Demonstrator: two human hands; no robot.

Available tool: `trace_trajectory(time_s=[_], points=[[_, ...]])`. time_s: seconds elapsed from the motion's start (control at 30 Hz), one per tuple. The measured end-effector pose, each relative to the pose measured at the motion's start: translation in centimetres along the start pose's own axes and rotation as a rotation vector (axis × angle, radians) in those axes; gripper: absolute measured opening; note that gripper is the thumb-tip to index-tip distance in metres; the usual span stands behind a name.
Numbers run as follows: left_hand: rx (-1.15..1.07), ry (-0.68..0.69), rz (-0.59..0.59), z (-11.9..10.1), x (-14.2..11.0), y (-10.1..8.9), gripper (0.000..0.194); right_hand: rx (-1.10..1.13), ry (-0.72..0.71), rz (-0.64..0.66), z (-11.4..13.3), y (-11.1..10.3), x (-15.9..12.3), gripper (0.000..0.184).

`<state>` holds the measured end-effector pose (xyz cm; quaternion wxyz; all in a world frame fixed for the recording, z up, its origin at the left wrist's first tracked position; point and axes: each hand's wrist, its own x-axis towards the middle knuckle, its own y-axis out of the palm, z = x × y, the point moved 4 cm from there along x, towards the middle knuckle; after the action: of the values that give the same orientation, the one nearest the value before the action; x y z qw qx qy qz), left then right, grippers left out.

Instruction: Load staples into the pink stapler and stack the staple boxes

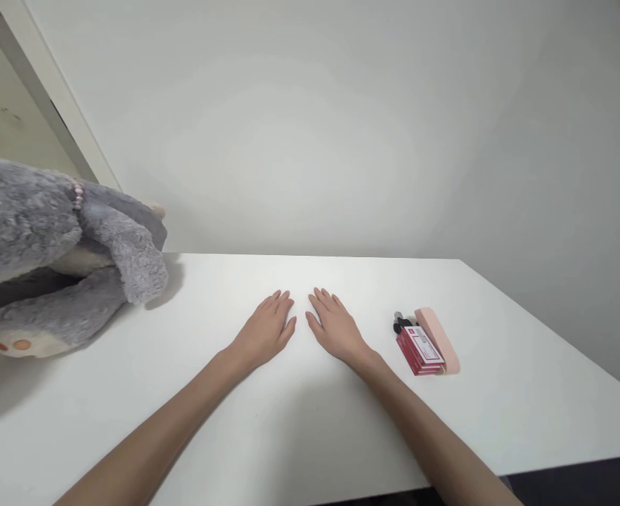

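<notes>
Palm down on the white table (225, 436), my left hand (268, 325) lies flat with its thumb apart and holds nothing. My right hand (335, 327) rests the same way just to its right, fingers stretched toward the wall; a narrow gap separates the two. To the right of my right hand lies a small stack of red-and-white boxes (420, 349). A rounded pink case (437, 337) leans or lies along their right side. Small black items (402, 322) show behind the boxes; their kind I cannot make out.
A large grey plush toy (114, 225) with a beaded band takes up the table's left side. A pale wall (299, 140) rises directly behind the table's far edge. The table's right edge runs diagonally toward me, and a dark area lies below its front edge.
</notes>
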<state>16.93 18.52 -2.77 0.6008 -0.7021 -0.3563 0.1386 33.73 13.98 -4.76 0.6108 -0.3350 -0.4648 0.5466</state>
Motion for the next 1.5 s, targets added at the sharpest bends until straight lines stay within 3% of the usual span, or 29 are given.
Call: trace_trajectory(time_s=[0.23,0.57,0.73,0.93,1.07,1.13,1.23,1.5], points=[[-0.026,0.003,-0.017,0.2,0.0,0.0,0.053,-0.051,0.003,0.051,1.4,-0.3,-3.3,0.062],[-0.066,-0.001,-0.026,0.8,-0.1,0.3,0.055,-0.088,0.015,-0.051,3.2,-1.4,-15.9,0.059],[-0.065,0.003,-0.022,0.8,-0.3,0.1,0.055,-0.048,0.126,-0.164,0.1,-0.9,-22.3,0.062],[-0.072,0.011,-0.041,1.0,-0.3,0.2,0.054,0.165,0.443,-0.292,-6.1,-1.5,-27.7,0.07],[-0.074,0.016,-0.053,1.1,-0.4,0.4,0.054,0.33,0.691,-0.359,-8.7,-4.0,-27.7,0.086],[-0.072,0.021,-0.06,1.1,-0.4,0.4,0.053,0.475,0.757,-0.317,-9.4,-5.0,-26.3,0.094],[-0.07,0.023,-0.062,1.1,-0.4,0.4,0.053,0.552,0.853,-0.397,-10.0,-6.6,-23.7,0.092],[-0.06,0.013,-0.035,1.1,-0.3,0.4,0.056,0.563,0.846,-0.472,-9.2,-7.5,-17.4,0.085]])
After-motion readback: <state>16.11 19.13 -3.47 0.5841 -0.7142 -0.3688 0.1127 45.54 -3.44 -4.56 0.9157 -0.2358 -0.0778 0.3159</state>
